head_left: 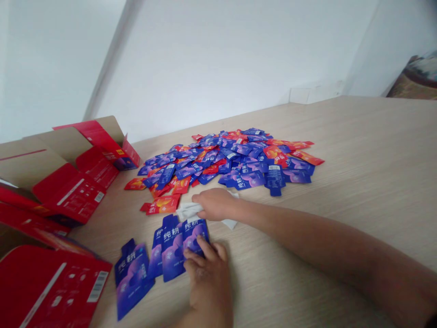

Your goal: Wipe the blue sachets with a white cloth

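My left hand [205, 272] comes up from the bottom edge, its bent fingers pinching the lower corner of a blue packet [193, 232]. That packet is the rightmost of a small overlapping row of blue packets [170, 250] lying flat on the wooden table [358, 173]. Just beyond it, my right hand [213, 204] is closed over a crumpled white cloth [187, 210] resting on the table. The right forearm stretches in from the lower right.
A large loose pile of blue and red-orange packets [235, 157] lies past my hands. Another blue packet [131, 275] lies at the lower left. Opened red and brown cartons [68, 182] and a flat red carton [48, 291] stand along the left edge. A white wall rises behind.
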A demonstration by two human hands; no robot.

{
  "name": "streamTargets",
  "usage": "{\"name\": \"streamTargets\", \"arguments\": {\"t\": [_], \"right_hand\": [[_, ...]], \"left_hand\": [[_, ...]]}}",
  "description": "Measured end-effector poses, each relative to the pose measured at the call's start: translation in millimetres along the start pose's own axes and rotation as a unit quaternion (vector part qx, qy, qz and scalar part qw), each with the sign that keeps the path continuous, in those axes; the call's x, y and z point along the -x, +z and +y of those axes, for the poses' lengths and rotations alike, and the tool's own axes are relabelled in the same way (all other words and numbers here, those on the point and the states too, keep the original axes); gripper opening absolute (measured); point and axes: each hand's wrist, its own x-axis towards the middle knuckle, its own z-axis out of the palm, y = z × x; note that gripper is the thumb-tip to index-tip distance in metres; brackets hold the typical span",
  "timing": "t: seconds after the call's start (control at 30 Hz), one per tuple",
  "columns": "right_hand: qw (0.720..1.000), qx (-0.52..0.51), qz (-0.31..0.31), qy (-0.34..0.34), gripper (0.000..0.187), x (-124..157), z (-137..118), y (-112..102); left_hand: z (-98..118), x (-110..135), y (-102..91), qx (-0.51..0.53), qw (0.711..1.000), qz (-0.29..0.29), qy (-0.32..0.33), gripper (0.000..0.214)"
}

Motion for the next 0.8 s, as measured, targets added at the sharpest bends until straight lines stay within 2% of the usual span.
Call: {"name": "streamTargets", "arguments": {"t": [0.17,0.33,0.47,0.63,0.73,0.8], "right_hand": [[0.999,-0.018,0.032,-0.035,0.035,2.4,-12.4,-10.5],[0.992,-0.028,-0.028,-0.116,0.035,5.6,-24.1,-4.1],[0.995,-0.016,-0.064,-0.08,0.036,3.8,-16.1,4.0],[0.999,0.008,-0.037,-0.002,0.037,-0.1,1.2,-0.5],[1.0,0.002,0.008,-0.01,0.035,0.1,-0.4,-7.8],[0.999,-0.008,0.033,-0.037,0.034,1.6,-7.3,-10.8]], "left_hand": [[3.5,-0.8,1.2,-0.037,0.999,-0.003,0.003,0.039],[10.9,-1.0,-6.1,-0.158,0.987,0.001,0.004,0.037],[9.0,-0.7,-9.1,-0.164,0.986,0.004,0.015,0.036],[4.4,-0.9,-6.3,-0.121,0.992,0.006,0.037,0.035],[5.7,-1.2,-3.8,-0.103,0.994,-0.007,0.028,0.034],[7.3,-1.0,-3.2,-0.108,0.994,0.007,0.025,0.034]]}}
